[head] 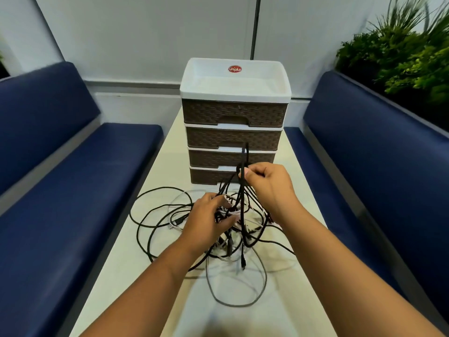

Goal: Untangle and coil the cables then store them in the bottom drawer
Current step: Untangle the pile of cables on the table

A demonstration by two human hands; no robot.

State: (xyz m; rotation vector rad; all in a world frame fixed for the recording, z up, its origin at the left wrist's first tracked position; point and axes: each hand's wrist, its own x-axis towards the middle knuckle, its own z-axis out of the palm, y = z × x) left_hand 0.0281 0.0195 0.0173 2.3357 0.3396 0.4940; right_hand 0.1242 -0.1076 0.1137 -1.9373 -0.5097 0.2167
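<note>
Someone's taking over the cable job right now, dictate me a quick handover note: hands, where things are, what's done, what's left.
Right hand: raised, pinching a black cable pulled up out of the pile.
Left hand: down in the cable tangle, fingers curled among the strands.
Tangle lies on the white table in front of the drawer unit; black, white and grey cables are mixed.
Done: nothing coiled yet; no cable is fully free.
Left: separate each cable, coil it, open the bottom drawer, which looks closed, and store the coils.
</note>
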